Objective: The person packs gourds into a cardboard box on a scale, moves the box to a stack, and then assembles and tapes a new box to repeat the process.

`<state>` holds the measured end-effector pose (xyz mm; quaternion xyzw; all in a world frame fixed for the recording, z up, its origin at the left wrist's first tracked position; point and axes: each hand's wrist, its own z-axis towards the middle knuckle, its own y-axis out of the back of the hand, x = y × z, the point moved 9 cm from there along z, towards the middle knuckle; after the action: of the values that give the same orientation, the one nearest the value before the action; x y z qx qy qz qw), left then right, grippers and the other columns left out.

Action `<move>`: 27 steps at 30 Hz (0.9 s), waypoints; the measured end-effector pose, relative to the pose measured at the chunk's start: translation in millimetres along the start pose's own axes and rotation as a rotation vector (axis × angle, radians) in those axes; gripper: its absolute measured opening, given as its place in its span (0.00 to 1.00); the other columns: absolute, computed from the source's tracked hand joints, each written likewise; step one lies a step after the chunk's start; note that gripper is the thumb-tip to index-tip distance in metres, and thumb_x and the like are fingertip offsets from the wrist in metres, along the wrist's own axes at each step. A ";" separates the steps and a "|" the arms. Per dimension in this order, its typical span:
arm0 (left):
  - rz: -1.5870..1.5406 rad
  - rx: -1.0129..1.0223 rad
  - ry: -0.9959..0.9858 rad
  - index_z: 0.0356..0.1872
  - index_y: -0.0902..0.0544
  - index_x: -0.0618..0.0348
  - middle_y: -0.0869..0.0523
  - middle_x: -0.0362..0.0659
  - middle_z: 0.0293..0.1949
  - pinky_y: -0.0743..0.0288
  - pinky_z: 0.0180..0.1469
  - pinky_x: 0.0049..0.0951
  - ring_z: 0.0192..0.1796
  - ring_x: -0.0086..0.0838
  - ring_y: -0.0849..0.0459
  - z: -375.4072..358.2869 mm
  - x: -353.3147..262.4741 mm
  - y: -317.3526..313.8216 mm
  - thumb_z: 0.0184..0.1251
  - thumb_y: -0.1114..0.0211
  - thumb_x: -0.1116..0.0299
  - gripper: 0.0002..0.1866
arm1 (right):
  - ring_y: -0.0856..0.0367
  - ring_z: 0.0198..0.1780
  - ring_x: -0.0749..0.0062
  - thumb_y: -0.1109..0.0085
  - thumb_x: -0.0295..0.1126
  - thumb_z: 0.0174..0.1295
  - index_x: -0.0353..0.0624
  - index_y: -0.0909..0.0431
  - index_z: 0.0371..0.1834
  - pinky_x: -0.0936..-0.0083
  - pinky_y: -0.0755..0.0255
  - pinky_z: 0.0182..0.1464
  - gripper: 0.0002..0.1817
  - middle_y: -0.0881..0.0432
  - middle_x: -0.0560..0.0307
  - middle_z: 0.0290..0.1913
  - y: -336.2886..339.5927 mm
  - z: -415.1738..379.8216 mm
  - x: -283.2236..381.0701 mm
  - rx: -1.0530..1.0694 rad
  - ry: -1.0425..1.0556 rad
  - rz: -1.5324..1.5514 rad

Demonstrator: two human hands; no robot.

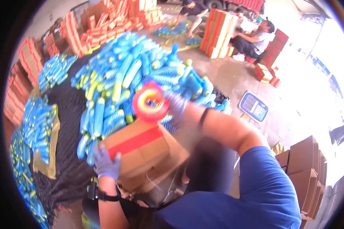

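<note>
A person's gloved left hand [107,164] lies spread against a red-taped brown cardboard box [143,149]; the right hand [176,106] (blurred, apart) clutches a round pink-red tape roll [140,110].

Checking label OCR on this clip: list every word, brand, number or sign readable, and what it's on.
No text reads clearly.
Blue-edged panel on the floor: pale markings, too small and washed out to read.
Cardboard box at the left hand: red strip, no legible words.
Tape roll at the right hand: blurred, nothing readable.
Red-striped boxes behind: too small to read any print.
</note>
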<state>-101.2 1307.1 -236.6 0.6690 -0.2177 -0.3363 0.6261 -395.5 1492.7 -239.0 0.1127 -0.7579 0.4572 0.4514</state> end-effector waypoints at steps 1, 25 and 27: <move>-0.212 -0.022 0.059 0.79 0.54 0.54 0.45 0.57 0.77 0.39 0.73 0.48 0.76 0.57 0.42 12.4 32.6 -24.7 0.67 0.36 0.51 0.47 | 0.15 0.49 0.69 0.28 0.43 0.56 0.43 0.20 0.56 0.69 0.23 0.57 0.26 0.14 0.54 0.53 -15.5 -8.3 -19.3 -0.053 -0.013 -0.049; -1.547 -0.215 -0.264 0.74 0.38 0.59 0.26 0.47 0.65 0.24 0.61 0.39 0.63 0.36 0.23 -15.8 38.8 13.1 0.77 0.46 0.49 0.33 | 0.23 0.65 0.58 0.35 0.50 0.56 0.41 0.33 0.69 0.59 0.36 0.73 0.40 0.22 0.49 0.65 -47.1 -64.5 -14.6 0.163 0.122 0.517; -1.478 -0.286 -0.282 0.75 0.39 0.59 0.28 0.48 0.67 0.27 0.64 0.41 0.66 0.36 0.26 -16.4 36.2 15.2 0.78 0.49 0.47 0.34 | 0.24 0.67 0.59 0.38 0.52 0.57 0.41 0.34 0.70 0.60 0.39 0.75 0.40 0.23 0.48 0.65 -50.6 -69.1 -1.9 0.110 0.185 0.488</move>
<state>-62.8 1290.8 -228.2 0.5040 0.2544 -0.7746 0.2850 -324.8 1519.1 -198.6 -0.0914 -0.6923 0.6013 0.3883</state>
